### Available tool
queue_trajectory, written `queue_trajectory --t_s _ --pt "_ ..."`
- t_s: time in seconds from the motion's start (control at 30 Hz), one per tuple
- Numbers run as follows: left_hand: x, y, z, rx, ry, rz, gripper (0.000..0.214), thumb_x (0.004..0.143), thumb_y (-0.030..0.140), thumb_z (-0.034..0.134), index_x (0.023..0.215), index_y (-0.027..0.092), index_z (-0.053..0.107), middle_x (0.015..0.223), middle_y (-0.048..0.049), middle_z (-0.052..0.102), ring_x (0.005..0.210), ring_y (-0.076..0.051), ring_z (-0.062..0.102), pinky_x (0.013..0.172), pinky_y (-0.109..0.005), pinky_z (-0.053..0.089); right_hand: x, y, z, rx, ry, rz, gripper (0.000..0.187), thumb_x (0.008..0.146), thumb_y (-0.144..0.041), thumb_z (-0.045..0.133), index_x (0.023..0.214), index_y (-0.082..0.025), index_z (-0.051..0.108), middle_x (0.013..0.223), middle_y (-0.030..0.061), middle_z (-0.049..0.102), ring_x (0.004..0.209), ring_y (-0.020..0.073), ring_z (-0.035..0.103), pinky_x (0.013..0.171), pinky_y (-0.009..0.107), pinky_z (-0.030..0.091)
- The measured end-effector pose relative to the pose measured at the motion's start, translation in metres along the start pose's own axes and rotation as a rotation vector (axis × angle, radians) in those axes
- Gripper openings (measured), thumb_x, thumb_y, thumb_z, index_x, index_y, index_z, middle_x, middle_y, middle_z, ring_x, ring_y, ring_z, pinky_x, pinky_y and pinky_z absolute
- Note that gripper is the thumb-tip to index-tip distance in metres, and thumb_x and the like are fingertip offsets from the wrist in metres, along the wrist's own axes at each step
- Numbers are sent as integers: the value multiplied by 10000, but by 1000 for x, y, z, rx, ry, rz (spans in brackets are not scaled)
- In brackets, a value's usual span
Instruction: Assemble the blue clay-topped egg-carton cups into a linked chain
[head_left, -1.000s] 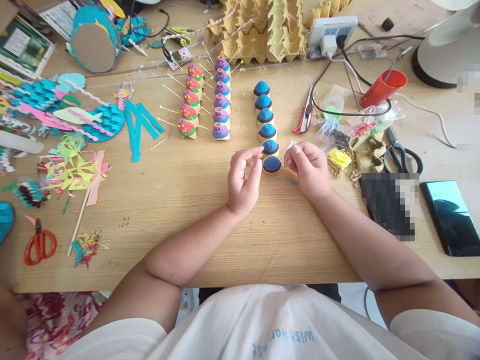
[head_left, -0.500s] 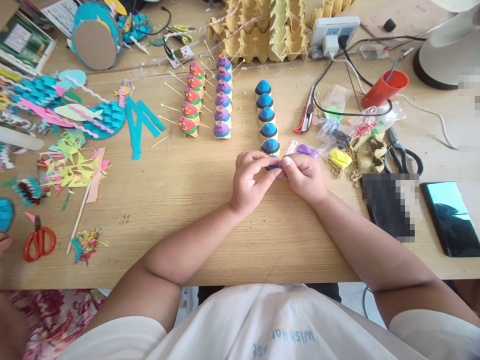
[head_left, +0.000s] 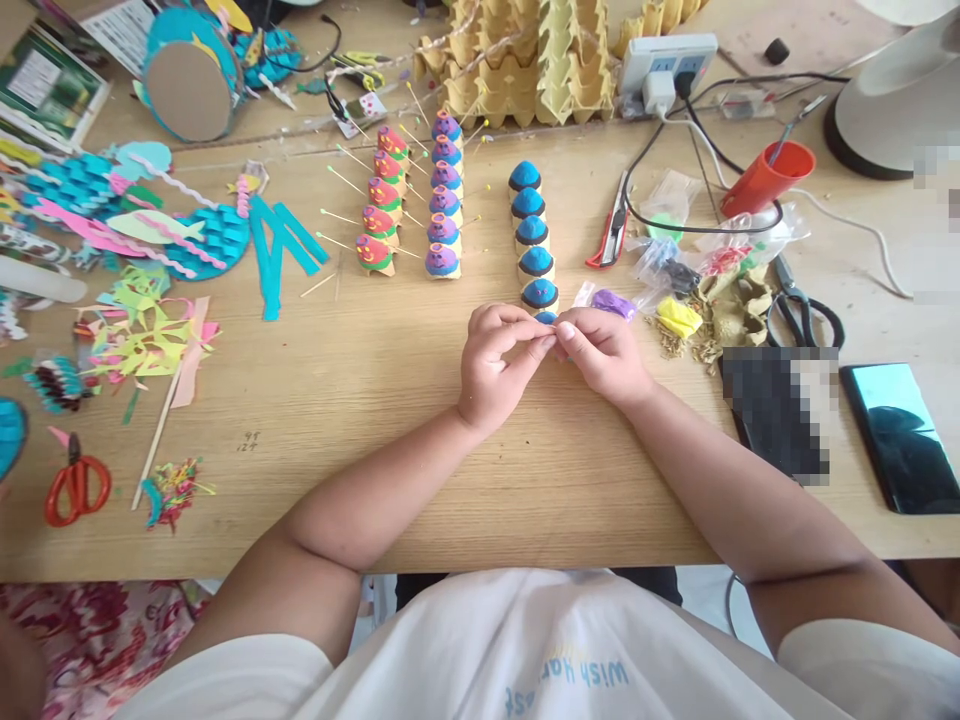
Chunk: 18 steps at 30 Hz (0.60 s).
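Observation:
My left hand (head_left: 499, 362) and my right hand (head_left: 601, 352) meet fingertip to fingertip, each in a closed pinch. Whatever is between the tips is too small to make out. Just beyond them runs an egg-carton strip (head_left: 538, 262) whose humps are capped in blue clay with dark rims; my fingers partly cover its nearest hump. Purple clay (head_left: 613, 303) in a clear bag lies by my right hand. Farther left stand two finished-looking carton caterpillars, one red and green (head_left: 381, 220), one purple and blue (head_left: 444, 230), with pins stuck in their sides.
Right of my hands are yellow clay (head_left: 679, 318), a utility knife (head_left: 615, 225), black-handled scissors (head_left: 806, 315), a tilted red cup (head_left: 769, 178) and a phone (head_left: 900, 438). Egg trays (head_left: 525, 65) and a power strip (head_left: 669, 65) stand behind. Red scissors (head_left: 78, 488) and paper scraps (head_left: 142, 335) lie left.
Both hands have shifted very slightly toward the left and down, still pinched together. A bit more of the nearest blue hump shows. The view has moved a little.

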<state>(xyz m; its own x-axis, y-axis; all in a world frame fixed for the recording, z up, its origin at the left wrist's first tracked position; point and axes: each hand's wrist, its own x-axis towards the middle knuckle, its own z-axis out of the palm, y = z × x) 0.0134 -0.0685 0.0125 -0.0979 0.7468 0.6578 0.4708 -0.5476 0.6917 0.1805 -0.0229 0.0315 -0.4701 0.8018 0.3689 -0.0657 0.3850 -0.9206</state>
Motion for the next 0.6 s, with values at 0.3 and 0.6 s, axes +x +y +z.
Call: queue_trajectory --t_s 0.3,0.6 --pt "-1 -2 0 -47 16 -18 74 973 370 772 956 319 823 956 2 725 983 -149 668 939 -352 540 0 1 1 33 16 19 477 1018 -559 650 715 -191 638 605 -20 580 567 93 507 553 241 412" --pt "-3 -5 2 -117 83 -237 227 1007 476 705 974 267 788 986 -27 732 1007 -166 686 977 -362 550 1 4 4 -10 228 116 453 946 -639 715 796 -214 668 659 -13 605 593 108 495 572 277 402"
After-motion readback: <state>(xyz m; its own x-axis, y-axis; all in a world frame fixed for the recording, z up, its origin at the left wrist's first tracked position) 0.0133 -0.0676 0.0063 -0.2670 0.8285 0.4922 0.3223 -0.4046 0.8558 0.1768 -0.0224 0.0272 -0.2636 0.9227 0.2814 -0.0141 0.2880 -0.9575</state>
